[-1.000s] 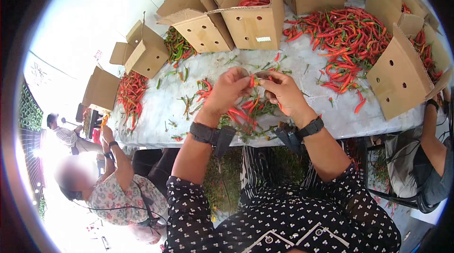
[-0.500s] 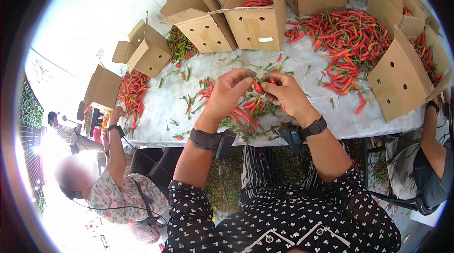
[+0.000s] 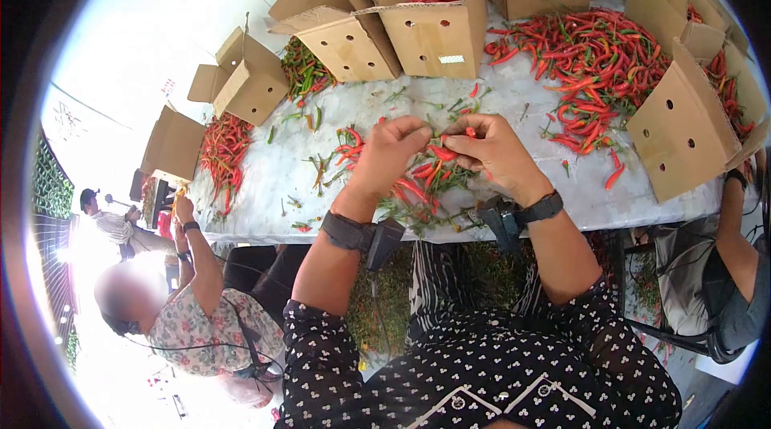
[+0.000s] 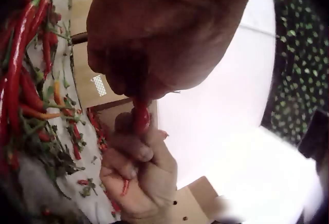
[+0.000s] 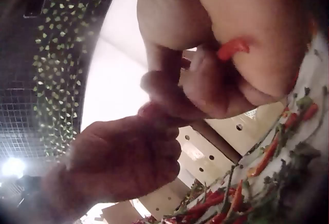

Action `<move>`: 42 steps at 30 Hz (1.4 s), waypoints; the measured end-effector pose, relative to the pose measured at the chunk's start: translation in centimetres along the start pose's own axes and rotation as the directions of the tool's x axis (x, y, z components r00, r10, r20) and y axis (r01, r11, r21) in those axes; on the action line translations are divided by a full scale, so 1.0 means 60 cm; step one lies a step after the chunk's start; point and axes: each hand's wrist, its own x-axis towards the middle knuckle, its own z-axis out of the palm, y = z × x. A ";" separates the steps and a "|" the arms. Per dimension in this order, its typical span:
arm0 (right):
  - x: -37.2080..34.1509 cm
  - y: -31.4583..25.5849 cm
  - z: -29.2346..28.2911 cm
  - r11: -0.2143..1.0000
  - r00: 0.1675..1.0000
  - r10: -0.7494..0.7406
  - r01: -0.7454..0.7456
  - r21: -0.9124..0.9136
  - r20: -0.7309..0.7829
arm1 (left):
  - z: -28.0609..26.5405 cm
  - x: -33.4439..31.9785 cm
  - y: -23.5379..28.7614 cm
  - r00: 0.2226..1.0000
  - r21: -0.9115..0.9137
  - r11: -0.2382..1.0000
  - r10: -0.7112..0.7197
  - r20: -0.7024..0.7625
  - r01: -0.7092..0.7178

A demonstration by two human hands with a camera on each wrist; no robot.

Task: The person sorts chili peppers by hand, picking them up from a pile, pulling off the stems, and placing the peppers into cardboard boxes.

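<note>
Over the white-covered table (image 3: 281,196), my left hand (image 3: 389,154) and right hand (image 3: 494,156) meet nearly fingertip to fingertip. Between them in the left wrist view is a glossy red chili pepper (image 4: 141,118), its upper end hidden in the fingers of my left hand (image 4: 154,39). My right hand (image 4: 146,167) grips its lower part from the other side. Another red chili (image 5: 234,48) pokes out of the curled palm of my right hand (image 5: 216,75). Below both hands lie loose red chilies (image 3: 414,191) among green stems.
Large red chili heap (image 3: 598,68) at right. Open cardboard boxes (image 3: 434,40) line the back; another box (image 3: 683,132) stands right. Smaller piles (image 3: 225,152) lie left. A person in a floral shirt (image 3: 213,317) sits left; another person's arm (image 3: 731,228) shows right.
Both hands stay close together at the same place while the chili between the fingertips shifts and turns. The right hand's fingers have curled more. The neighbour's arm at left reaches out, then draws back.
</note>
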 end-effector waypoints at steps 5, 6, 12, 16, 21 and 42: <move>0.004 0.003 -0.018 0.903 0.986 0.073 -0.128 0.410 0.148 | -0.025 0.031 0.009 0.977 -0.098 0.975 -0.206 -0.059 0.199; 0.013 0.011 -0.027 0.886 0.992 0.065 -0.106 0.450 0.105 | -0.024 0.038 -0.001 0.967 0.333 0.941 0.138 -0.213 -0.060; 0.027 0.023 -0.043 0.819 0.988 0.143 -0.081 0.568 -0.065 | -0.020 0.017 -0.037 0.956 0.721 0.635 0.108 0.273 -0.278; 0.026 0.031 -0.034 0.930 0.987 0.120 -0.073 0.359 -0.109 | 0.009 0.014 -0.053 0.973 0.708 0.677 0.053 0.224 -0.200; 0.015 0.016 -0.013 0.988 0.983 0.130 -0.117 0.104 -0.129 | 0.000 0.026 -0.020 0.997 0.535 0.843 -0.075 0.026 0.050; 0.021 0.025 -0.026 0.939 1.000 0.013 -0.010 0.343 -0.008 | -0.009 0.027 0.003 0.978 0.350 0.930 -0.047 -0.202 0.117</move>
